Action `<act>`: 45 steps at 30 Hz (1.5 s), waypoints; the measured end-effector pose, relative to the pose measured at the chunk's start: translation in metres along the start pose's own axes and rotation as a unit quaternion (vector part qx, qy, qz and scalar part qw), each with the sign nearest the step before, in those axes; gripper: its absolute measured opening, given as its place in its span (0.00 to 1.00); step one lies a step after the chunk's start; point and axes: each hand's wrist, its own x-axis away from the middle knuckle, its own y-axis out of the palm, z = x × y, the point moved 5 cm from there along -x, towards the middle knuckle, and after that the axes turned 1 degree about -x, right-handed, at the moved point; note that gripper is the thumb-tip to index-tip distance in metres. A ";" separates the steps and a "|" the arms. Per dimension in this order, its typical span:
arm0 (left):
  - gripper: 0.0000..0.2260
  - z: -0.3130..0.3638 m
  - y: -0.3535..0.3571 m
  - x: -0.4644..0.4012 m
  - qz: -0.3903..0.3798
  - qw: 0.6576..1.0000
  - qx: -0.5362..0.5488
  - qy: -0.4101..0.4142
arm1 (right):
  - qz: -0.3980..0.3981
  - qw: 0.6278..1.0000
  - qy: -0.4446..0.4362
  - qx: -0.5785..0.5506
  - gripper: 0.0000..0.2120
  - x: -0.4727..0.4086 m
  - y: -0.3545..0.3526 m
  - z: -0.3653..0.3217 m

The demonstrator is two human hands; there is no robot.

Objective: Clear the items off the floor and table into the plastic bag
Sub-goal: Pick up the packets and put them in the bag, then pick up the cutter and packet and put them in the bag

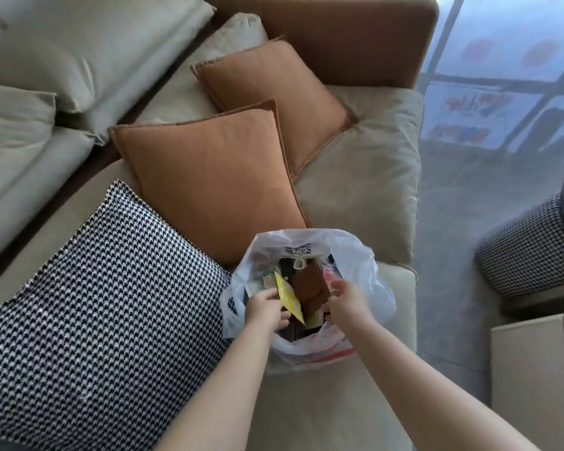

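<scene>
Squinting into the plastic bag [355, 255] from up here, I honestly can't sort out most of what's packed in it. A yellow packet [287, 296] stands on edge near the left side, a brown pouch [311, 284] sits in the middle with a pale cord bow [299, 259] at its top, and something pink [331, 276] peeks out on the right. Everything below that is a dark jumble, and both wrists cover the near part of the opening.

The bag sits upright on the beige sofa seat [355, 177], mouth open, just beside the houndstooth cushion [105, 307] and in front of an orange cushion [209, 187]. A second orange cushion [274, 99] lies behind that one.

My left hand [263, 308] is inside the bag's left rim, fingers curled and touching the yellow packet. Looks like a pinch on its edge. My right hand [347, 302] is over the right side of the opening, fingers loosely spread toward the brown pouch, and I can't tell if they actually touch it.

Writing-wise, there's a dark printed square on the bag's far inner wall, maybe a QR-type mark, too blurry to read. Red print shows on the near outside, also unreadable. The packet has small marks I can't make out.

Off to the right, a houndstooth stool [528, 249] and a cardboard box [534, 379] are cut off by the frame edge.
</scene>
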 end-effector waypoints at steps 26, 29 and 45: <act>0.13 -0.046 0.173 0.218 -0.188 0.809 -0.487 0.270 | 0.142 0.983 0.053 0.107 0.12 0.177 -0.179 0.162; 0.13 -0.072 0.205 0.261 -0.223 0.764 -0.526 0.299 | 0.161 0.979 0.078 0.094 0.13 0.212 -0.204 0.207; 0.11 -0.309 0.312 0.488 -0.324 0.571 -0.667 0.351 | 0.269 0.938 0.217 -0.043 0.12 0.458 -0.275 0.481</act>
